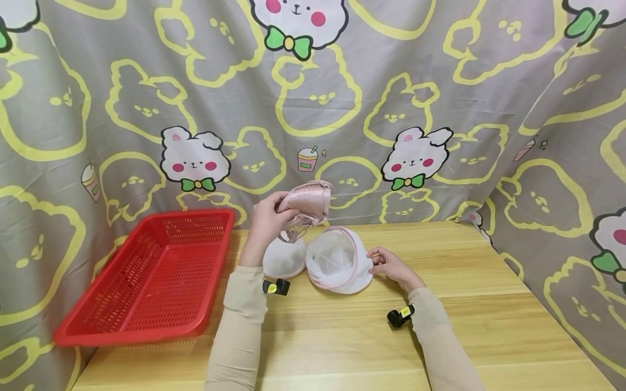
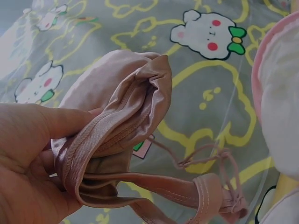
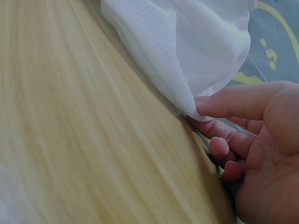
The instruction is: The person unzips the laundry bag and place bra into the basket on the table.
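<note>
A folded pink satin bra (image 1: 309, 202) is held up above the table by my left hand (image 1: 268, 221), thumb on one side and fingers on the other. Its thin straps dangle below, plain in the left wrist view, where the bra's cups (image 2: 110, 88) are tucked together. On the table stands a round white mesh laundry bag (image 1: 337, 258) with pink trim, its mouth open. My right hand (image 1: 391, 267) pinches the bag's right edge; the right wrist view shows the mesh fabric (image 3: 182, 51) between thumb and forefinger. A rounded white mesh part (image 1: 283, 260) lies left of the bag; whether they join is unclear.
A red plastic basket (image 1: 205, 304) with slotted sides stands on the left of the wooden table (image 1: 337, 347). Behind the table hangs a grey patterned curtain (image 1: 313, 114). Black camera mounts (image 1: 401, 316) sit at both wrists.
</note>
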Demonstrator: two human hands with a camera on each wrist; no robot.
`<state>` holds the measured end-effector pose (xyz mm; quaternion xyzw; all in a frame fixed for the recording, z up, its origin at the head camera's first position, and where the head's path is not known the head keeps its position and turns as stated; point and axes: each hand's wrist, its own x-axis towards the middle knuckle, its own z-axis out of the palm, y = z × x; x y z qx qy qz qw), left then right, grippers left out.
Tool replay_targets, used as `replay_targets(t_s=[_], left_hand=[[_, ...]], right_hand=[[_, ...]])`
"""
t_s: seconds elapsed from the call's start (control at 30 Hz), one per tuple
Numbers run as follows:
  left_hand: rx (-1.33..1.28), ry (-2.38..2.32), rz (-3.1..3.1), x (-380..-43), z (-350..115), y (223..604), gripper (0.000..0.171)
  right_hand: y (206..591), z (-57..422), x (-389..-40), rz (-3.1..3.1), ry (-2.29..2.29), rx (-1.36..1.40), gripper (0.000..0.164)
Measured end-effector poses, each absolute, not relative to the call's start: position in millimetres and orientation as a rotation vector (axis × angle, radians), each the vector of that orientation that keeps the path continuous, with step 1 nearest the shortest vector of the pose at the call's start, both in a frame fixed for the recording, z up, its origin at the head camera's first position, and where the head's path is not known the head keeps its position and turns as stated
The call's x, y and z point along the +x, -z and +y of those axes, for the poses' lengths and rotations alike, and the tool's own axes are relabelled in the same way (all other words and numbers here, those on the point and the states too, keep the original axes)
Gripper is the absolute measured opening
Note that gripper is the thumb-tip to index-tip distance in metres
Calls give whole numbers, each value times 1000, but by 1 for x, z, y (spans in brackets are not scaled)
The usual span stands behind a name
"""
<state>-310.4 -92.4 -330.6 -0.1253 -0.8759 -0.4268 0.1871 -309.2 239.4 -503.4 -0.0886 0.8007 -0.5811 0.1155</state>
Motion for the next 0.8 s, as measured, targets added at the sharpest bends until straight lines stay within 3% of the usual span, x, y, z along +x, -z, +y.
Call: replay_targets(t_s=[0.8], left_hand=[[-270, 1240, -2450, -315, -121, 320, 38]], right_hand=[[504, 241, -311, 2360, 1690, -261, 40]])
